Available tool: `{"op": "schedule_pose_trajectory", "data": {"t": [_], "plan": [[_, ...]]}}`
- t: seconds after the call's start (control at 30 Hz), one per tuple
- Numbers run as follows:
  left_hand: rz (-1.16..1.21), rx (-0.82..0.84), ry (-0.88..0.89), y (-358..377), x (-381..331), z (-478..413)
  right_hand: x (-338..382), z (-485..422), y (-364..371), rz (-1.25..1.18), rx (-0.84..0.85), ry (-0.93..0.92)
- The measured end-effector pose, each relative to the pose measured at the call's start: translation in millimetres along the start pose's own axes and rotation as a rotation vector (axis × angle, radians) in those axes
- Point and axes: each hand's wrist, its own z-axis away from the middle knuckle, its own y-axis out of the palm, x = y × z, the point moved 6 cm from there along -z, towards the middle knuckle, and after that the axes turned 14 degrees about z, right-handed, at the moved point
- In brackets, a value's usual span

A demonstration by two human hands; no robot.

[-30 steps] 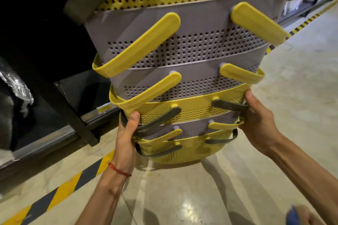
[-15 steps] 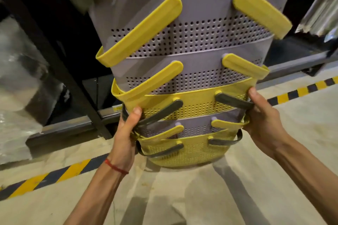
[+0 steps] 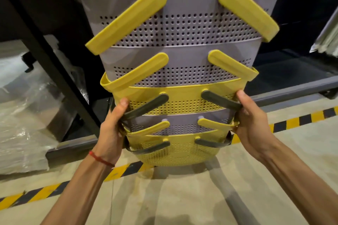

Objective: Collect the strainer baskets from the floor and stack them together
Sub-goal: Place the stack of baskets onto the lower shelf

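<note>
A tall nested stack of strainer baskets (image 3: 178, 71) fills the middle of the head view, alternating grey and yellow perforated shells with yellow or dark grey handles. It is held up off the floor, its top cut off by the frame. My left hand (image 3: 112, 128) grips the stack's left side near the bottom, thumb on a dark grey handle. My right hand (image 3: 251, 122) grips the right side at the same height, thumb up on a yellow rim. The lowest basket (image 3: 176, 153) is yellow.
A dark metal rack (image 3: 54, 71) stands behind the stack, with plastic-wrapped goods (image 3: 23, 115) on its low shelf at left. Yellow-and-black hazard tape (image 3: 300, 122) runs along the rack's foot. Pale concrete floor (image 3: 173, 197) spreads below my arms.
The view has swung left, so the rack and hazard tape now lie straight behind the stack. Both hands keep their grip on the stack's lower sides.
</note>
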Motion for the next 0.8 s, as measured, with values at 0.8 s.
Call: {"op": "schedule_pose_trajectory", "data": {"t": [0.8], "plan": [[0.028,0.152,0.100,10,-37,-131,59,-111,39,-0.017,-0.022,-0.150]]}}
